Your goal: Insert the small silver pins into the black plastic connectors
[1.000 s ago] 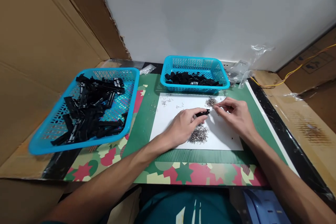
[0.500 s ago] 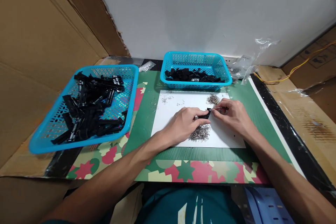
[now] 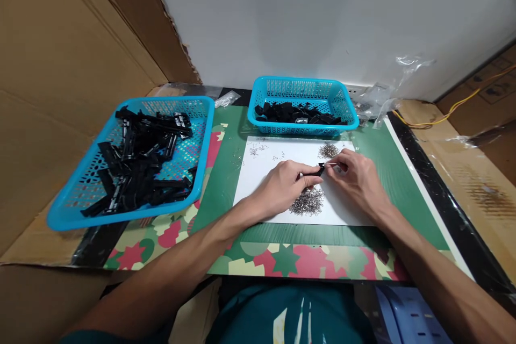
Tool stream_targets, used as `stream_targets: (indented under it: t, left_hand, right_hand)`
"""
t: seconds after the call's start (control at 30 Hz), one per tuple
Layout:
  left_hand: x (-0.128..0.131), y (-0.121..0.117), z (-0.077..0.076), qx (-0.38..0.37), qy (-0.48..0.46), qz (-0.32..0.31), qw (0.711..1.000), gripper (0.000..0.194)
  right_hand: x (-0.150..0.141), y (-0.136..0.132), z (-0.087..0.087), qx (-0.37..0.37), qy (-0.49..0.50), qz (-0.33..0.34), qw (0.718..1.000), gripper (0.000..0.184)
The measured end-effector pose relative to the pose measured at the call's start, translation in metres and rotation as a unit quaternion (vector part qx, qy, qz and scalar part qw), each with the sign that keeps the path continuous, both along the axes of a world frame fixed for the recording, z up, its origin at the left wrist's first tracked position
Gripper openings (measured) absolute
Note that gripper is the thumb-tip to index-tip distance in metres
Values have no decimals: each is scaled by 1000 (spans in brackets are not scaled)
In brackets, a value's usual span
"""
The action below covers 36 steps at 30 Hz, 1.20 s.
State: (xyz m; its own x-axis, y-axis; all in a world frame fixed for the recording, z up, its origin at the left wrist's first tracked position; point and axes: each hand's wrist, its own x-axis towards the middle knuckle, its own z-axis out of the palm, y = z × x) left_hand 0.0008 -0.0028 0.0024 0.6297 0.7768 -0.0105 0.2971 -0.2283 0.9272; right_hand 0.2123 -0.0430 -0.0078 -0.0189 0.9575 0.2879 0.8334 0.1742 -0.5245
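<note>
My left hand (image 3: 284, 185) is closed round a small black plastic part (image 3: 315, 172) and holds it over a white sheet of paper (image 3: 266, 172). My right hand (image 3: 357, 174) pinches a thin metal pin at the part's right end, the two hands touching there. A pile of small metal pins (image 3: 307, 202) lies on the paper just below my left hand. A smaller pile of pins (image 3: 328, 150) sits near the paper's far edge.
A large blue basket (image 3: 80, 193) of long black plastic pieces stands at the left. A smaller blue basket (image 3: 346, 113) with short black parts stands behind the paper. A green mat (image 3: 226, 183), clear plastic bags (image 3: 377, 99) and cardboard walls surround the work spot.
My right hand moved left from the small pin pile to the black part's end. The camera view shifted slightly; the hands stay over the paper.
</note>
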Motion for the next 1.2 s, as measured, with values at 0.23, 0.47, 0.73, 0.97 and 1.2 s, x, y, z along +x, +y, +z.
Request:
stream_targets:
  t: [0.23, 0.47, 0.73, 0.97, 1.2]
  left_hand:
    - [-1, 0, -2, -5, -1, 3, 1000, 30]
    - [-1, -1, -7, 2, -2, -6, 1000, 30]
    - [1, -2, -3, 23, 11, -2, 1000, 28]
    - [-2, 1, 0, 3, 42, -7, 999, 37]
    - [-3, 0, 4, -20, 37, 1, 999, 34]
  right_hand:
    - [1, 0, -6, 17, -22, -10, 1000, 18]
    - [-1, -1, -5, 39, -52, 8, 998, 18]
    - [3, 4, 1, -1, -7, 33, 999, 18]
    - [18, 6, 15, -61, 14, 96, 993, 22]
    - [28, 7, 17, 25, 11, 76, 997, 29]
